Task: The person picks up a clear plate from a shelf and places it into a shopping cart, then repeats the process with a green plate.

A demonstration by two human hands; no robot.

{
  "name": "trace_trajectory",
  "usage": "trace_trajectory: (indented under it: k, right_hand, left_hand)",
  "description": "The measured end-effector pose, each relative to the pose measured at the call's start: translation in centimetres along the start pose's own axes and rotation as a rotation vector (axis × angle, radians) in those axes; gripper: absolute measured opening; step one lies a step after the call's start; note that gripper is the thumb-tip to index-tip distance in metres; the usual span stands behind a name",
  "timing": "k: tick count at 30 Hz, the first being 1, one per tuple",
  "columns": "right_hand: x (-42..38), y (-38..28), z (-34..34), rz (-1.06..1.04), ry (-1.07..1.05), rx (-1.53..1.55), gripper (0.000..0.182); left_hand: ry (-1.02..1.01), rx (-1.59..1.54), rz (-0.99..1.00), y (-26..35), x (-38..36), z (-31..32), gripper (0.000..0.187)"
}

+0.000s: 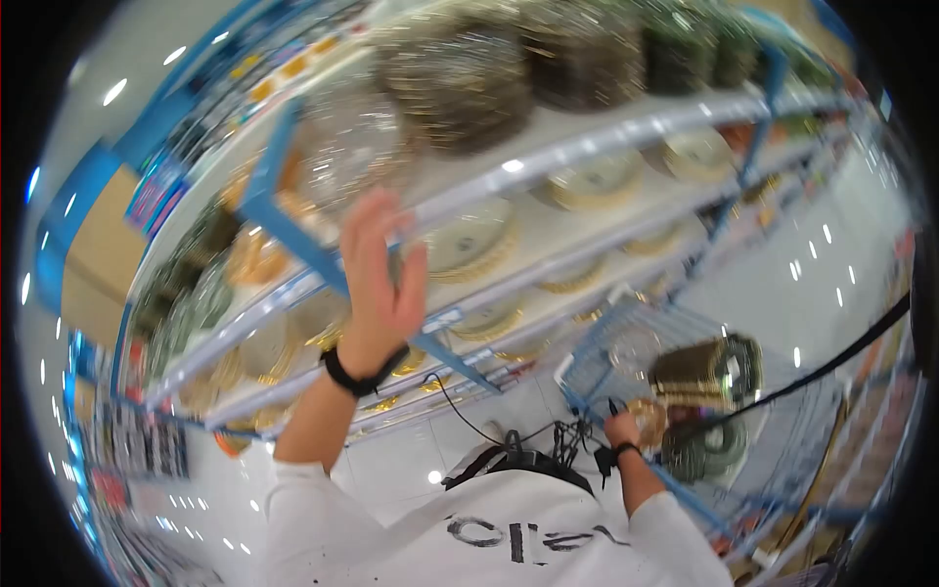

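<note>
Holding the left hand (pixel 380 279) raised before the shelf (pixel 587 149), with thumb and blurred fingers apart, clamped on nothing visible. Aiming far, toward clear-wrapped goods (pixel 354 142) just past the fingertips, nearer to this than to the right hand (pixel 623 428); too blurred to tell long axis or touch. Having a gold-edged plate (pixel 474 238) just right of the palm. Farther right and near, holding the right hand low at the blue cart (pixel 690 501), left of an olive stack (pixel 702 374); cannot tell whether gripping.
</note>
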State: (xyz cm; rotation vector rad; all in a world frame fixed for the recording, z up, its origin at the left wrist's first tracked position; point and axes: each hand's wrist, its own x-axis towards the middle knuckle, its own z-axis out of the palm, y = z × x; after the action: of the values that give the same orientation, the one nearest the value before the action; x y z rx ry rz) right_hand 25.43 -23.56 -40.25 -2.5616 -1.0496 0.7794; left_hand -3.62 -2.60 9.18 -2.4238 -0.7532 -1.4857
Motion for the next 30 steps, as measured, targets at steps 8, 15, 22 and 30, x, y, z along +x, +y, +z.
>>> trace_trajectory:
  k: [8, 15, 22, 30]
  right_hand:
    - [-0.7, -0.8, -0.8, 0.083, 0.026, 0.046, 0.025]
    - [-0.5, -1.3, -1.3, 0.157, 0.014, 0.055, 0.019]
    - [-0.4, -1.6, -1.6, 0.162, -0.031, 0.074, 0.017]
    - [-0.3, -1.6, -1.4, 0.188, -0.043, 0.078, 0.016]
  left_hand:
    - [-0.895, -0.668, -0.184, 6.3, -17.9, 26.6, 0.025]
    - [-1.241, -0.433, 0.143, 8.4, -31.8, 46.0, 0.036]
    - [-1.273, -0.178, 0.311, 10.4, -43.6, 55.2, 0.034]
    - [-1.267, -0.022, 0.478, 10.5, -45.2, 57.1, 0.016]
